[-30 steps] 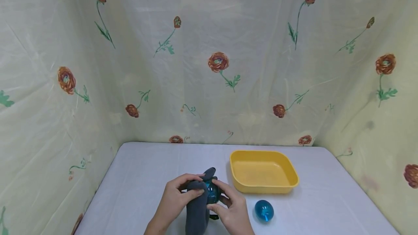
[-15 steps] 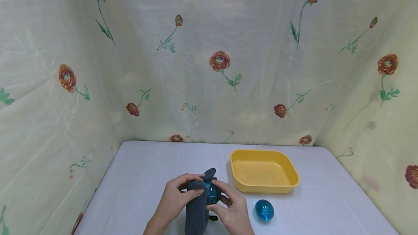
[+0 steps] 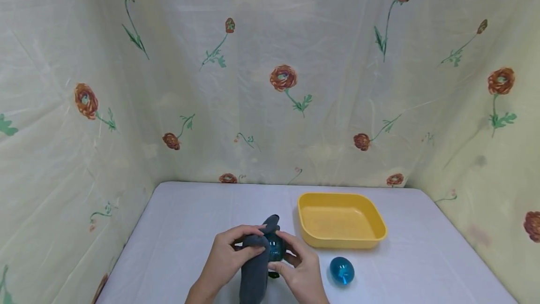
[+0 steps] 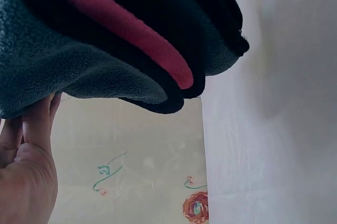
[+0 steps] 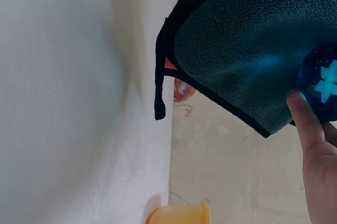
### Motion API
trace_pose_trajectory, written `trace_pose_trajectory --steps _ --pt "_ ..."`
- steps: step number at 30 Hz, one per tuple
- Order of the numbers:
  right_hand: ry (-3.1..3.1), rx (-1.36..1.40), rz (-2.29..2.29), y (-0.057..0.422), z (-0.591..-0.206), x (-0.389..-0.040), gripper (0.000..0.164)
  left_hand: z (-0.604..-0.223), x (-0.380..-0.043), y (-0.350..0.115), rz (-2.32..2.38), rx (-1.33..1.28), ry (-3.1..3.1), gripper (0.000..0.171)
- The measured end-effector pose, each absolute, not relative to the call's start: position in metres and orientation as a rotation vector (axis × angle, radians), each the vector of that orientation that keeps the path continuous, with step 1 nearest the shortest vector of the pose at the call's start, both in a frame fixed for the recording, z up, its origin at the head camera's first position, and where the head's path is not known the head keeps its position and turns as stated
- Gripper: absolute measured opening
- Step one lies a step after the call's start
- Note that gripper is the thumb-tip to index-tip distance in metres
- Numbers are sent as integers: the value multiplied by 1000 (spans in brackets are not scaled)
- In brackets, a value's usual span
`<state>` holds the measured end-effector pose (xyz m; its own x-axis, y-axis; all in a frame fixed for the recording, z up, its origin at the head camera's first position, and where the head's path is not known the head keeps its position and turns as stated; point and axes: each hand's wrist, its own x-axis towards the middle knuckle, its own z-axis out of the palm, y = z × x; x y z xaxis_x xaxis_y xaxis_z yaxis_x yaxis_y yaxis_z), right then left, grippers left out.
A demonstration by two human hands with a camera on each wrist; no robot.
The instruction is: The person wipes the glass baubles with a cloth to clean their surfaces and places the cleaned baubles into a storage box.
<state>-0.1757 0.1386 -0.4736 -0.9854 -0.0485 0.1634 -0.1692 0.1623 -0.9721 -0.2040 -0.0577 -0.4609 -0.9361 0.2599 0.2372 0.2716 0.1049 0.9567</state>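
In the head view, my left hand (image 3: 228,252) pinches a dark grey cloth (image 3: 254,273) between thumb and fingers, and the cloth hangs down in folds. Black edging and a pink strip show on the cloth (image 4: 121,84) in the left wrist view. My right hand (image 3: 301,266) grips a shiny clear blue ball (image 3: 276,247) by its right side, its left side up against the cloth. White marks show on the ball (image 5: 321,84) in the right wrist view. A second blue ball (image 3: 341,271) lies on the table, right of my right hand.
A yellow rectangular tray (image 3: 343,244) stands on the white-covered table (image 3: 198,210), beyond the second ball. Flower-printed curtain (image 3: 261,107) hangs behind the table and along both sides.
The held ball and the cloth's low dark corner have risen slightly. Both hands keep their grip, almost in place. The second ball and the tray have stayed put.
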Motion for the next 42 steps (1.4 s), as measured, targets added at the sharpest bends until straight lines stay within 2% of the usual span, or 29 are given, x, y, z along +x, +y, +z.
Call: trace_pose_trajectory --steps 34,42 --pt "-2284 100 2153 145 -477 -181 57 -459 -197 -52 -1803 -763 -2276 20" --pt "-2315 124 2268 150 -475 -182 61 -460 -195 -53 -1776 -862 -2214 20"
